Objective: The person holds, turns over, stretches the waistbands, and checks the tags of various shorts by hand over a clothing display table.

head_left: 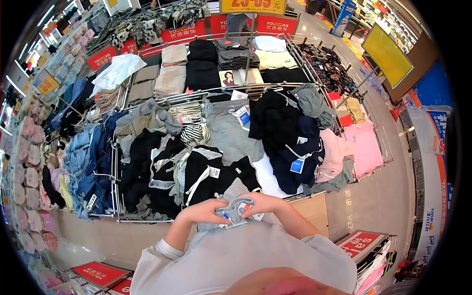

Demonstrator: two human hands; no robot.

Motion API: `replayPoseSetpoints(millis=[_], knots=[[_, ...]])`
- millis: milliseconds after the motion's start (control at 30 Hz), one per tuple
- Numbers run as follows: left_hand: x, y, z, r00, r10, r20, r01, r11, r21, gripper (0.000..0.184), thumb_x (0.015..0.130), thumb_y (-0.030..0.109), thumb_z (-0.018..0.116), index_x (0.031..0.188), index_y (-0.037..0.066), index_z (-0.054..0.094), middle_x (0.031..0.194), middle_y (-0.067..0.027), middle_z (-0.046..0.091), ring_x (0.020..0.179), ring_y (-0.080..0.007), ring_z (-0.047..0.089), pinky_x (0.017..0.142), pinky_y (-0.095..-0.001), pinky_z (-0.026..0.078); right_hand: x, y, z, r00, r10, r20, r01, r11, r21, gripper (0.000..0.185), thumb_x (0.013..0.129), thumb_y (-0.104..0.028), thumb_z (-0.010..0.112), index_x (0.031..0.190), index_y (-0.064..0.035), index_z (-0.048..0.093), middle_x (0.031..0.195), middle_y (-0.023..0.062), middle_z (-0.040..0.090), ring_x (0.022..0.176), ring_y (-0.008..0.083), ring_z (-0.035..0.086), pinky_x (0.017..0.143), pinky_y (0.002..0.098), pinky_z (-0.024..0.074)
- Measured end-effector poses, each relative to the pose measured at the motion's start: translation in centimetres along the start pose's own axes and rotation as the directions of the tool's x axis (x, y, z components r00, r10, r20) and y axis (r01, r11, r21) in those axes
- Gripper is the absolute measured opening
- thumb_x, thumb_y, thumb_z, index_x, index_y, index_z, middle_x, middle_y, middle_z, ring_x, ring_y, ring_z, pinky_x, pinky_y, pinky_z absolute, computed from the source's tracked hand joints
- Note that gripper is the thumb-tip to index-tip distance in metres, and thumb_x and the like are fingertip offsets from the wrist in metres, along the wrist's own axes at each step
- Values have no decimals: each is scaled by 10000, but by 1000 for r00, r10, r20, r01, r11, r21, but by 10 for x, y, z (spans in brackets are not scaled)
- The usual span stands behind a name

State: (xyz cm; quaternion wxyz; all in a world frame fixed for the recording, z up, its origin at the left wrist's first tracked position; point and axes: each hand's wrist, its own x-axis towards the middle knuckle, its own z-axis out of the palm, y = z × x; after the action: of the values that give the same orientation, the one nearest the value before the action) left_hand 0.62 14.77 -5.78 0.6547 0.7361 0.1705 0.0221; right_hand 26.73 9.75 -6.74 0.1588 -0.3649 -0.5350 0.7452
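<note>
Grey soft-fabric garment (237, 204) sits between the fingers of the left hand (206, 212) and right hand (262, 202), both pinching its gathered waistband, seemingly for inspection; turning it would call for easing one pinch.

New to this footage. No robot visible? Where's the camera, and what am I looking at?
Right, no robot: these are a person's bare hands. The single picture comes from a camera worn on the head, looking forward and down, so the wearer's own pale shirt fills the bottom. The wide lens bends everything and leaves dark corners.

The left hand and right hand grip a gray garment at its gathered, band-like edge. Beyond lies a railed display: loose black clothes, light gray bottoms, a navy garment and folded pink fabric. Neat stacks sit farther back.
</note>
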Motion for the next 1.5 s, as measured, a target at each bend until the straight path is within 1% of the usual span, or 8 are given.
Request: replayPoseSetpoints(millis=[133, 200, 533, 767, 833, 900, 1100, 1500], knots=[[14, 6, 7, 989, 118, -92, -109, 990, 94, 333, 823, 240, 741, 1017, -17, 656, 918, -102, 628, 856, -163, 586, 738, -307, 459, -3, 0, 0, 996, 56, -76, -67, 988, -142, 445, 787, -168, 769, 1169, -20, 594, 1033, 50, 655, 945, 122, 592, 837, 282, 481], [20, 7, 8, 990, -124, -62, 127, 991, 40, 353, 836, 262, 718, 1049, -13, 658, 953, -112, 681, 865, -157, 616, 782, -308, 482, -6, 0, 1, 991, 82, -108, -104, 972, -212, 442, 790, -187, 769, 1161, -20, 597, 1024, 51, 656, 933, 116, 590, 827, 278, 480], [45, 17, 28, 989, -80, -128, 71, 995, -73, 228, 856, 138, 661, 1025, -15, 645, 835, -34, 659, 751, -88, 559, 658, -274, 461, -40, 15, -9, 942, -110, -318, 169, 972, 165, 239, 911, -148, 640, 1107, -19, 598, 980, 30, 624, 896, 108, 579, 794, 274, 485], [85, 50, 46, 958, -221, -181, 169, 950, -264, 232, 874, 91, 618, 1080, -14, 637, 886, -25, 668, 821, -76, 560, 741, -267, 470, -66, 23, -35, 879, -196, -436, 332, 906, 263, 242, 909, -111, 633, 1133, -29, 592, 1025, 29, 624, 909, 99, 578, 810, 268, 485], [99, 45, 59, 939, -127, -321, 13, 942, -336, 247, 882, 74, 609, 1108, -23, 633, 927, -24, 667, 867, -71, 564, 780, -257, 470, -72, 30, -47, 885, -196, -423, 328, 906, 267, 276, 918, -135, 631, 1169, -35, 576, 1064, 38, 623, 933, 107, 585, 831, 274, 487], [111, 46, 66, 934, -125, -334, 3, 939, -343, 257, 883, 65, 608, 1123, -26, 628, 949, -25, 666, 885, -72, 566, 798, -257, 470, -80, 34, -53, 905, -157, -396, 350, 804, 480, 312, 927, -168, 630, 1203, -42, 556, 1078, 37, 623, 959, 115, 592, 839, 277, 490], [135, 65, 82, 908, -149, -391, -19, 918, -395, 263, 894, 46, 609, 1146, -28, 624, 1011, -23, 662, 915, -76, 570, 823, -258, 473, -105, 62, -79, 956, -48, -290, 207, 813, 545, 340, 948, -197, 595, 1246, -42, 544, 1105, 34, 624, 983, 117, 596, 871, 291, 483], [139, 82, 105, 904, -199, -380, 52, 930, -364, 371, 879, 115, 679, 1208, -21, 577, 1063, -22, 644, 938, -64, 549, 832, -247, 464, -127, 29, -93, 981, -98, -167, 164, 878, 449, 223, 899, -107, 615, 1103, -18, 617, 956, 18, 657, 841, 83, 607, 753, 259, 498]])
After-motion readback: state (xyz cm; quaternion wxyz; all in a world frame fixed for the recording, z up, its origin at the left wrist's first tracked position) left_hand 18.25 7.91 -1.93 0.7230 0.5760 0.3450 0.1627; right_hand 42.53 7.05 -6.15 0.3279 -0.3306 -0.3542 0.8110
